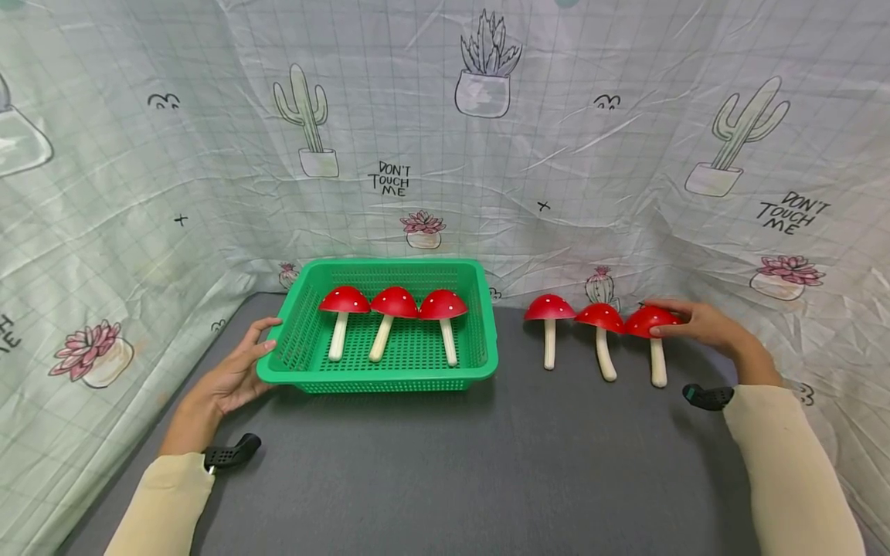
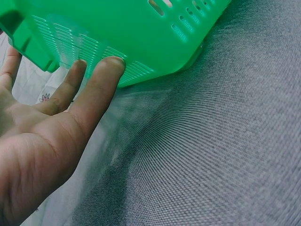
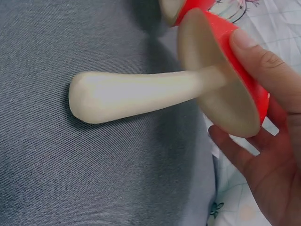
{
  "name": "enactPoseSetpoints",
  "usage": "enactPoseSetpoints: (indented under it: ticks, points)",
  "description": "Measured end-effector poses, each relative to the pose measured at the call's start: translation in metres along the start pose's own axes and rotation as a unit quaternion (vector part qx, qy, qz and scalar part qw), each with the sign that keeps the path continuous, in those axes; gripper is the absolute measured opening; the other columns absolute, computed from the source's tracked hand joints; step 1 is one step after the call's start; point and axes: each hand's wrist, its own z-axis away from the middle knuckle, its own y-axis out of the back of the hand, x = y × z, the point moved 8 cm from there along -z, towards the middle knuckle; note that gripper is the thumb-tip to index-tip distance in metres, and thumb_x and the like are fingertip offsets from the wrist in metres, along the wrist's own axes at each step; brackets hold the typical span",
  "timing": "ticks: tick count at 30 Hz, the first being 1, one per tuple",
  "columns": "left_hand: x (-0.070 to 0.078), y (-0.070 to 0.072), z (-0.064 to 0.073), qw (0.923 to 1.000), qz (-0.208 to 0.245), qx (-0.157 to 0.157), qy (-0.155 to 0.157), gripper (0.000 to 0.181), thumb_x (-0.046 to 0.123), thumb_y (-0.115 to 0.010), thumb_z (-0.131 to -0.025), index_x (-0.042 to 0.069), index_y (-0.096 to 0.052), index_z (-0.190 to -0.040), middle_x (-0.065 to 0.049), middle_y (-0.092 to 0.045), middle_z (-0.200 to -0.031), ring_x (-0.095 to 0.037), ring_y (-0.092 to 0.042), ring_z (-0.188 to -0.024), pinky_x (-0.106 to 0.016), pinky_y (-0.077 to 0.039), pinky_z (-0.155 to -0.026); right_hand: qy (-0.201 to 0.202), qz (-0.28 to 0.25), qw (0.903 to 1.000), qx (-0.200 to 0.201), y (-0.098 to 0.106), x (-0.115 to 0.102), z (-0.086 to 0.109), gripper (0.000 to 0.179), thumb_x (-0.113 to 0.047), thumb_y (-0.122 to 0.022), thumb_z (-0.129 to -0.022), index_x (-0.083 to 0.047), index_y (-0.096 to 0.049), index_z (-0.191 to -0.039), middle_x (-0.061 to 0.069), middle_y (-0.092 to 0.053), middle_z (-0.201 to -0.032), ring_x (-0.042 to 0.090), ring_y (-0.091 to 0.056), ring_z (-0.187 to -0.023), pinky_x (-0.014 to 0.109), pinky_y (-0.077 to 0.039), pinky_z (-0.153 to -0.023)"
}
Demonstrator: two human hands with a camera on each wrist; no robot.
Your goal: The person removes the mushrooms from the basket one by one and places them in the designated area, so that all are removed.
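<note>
At the left end of a green plastic basket [image 1: 375, 377], my left hand [image 1: 236, 374] holds the rim. In the left wrist view two of its fingertips [image 2: 113, 66] rest against the basket's slotted outer wall. Three toy mushrooms with red, white-dotted caps and pale stems lie in the basket, the middle one [image 1: 395, 303] leaning. On the right, my right hand [image 1: 705, 328] grips the cap of the rightmost toy mushroom [image 1: 657, 364]. In the right wrist view the thumb presses the red cap, and the mushroom's stem [image 3: 131, 96] points away from the palm.
Two more toy mushrooms, a left one [image 1: 549, 309] and a curved-stem one [image 1: 603, 347], lie in a row beside the held one. Everything stands on a dark grey tabletop [image 1: 487, 471]. A printed white curtain [image 1: 556, 170] closes off the back and sides.
</note>
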Motion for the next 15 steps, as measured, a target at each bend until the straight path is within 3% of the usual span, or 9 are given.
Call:
enactPoseSetpoints:
  ticks: [15]
  points:
    - [-0.0001,-0.0020,0.0002,1.0000,-0.002,0.002,0.001,0.035,0.011,-0.028,-0.112,0.033,-0.029,-0.139,-0.004,-0.059,-0.124,-0.018,-0.068,-0.097,-0.036,-0.058,-0.082,-0.010,0.003,0.9999,-0.004,-0.0093,0.0041,0.0017,0.082,-0.046,-0.070,-0.094,-0.007,-0.035,-0.156,0.033,-0.035,-0.148,0.051,-0.032,-0.129,0.065,-0.043,-0.098]
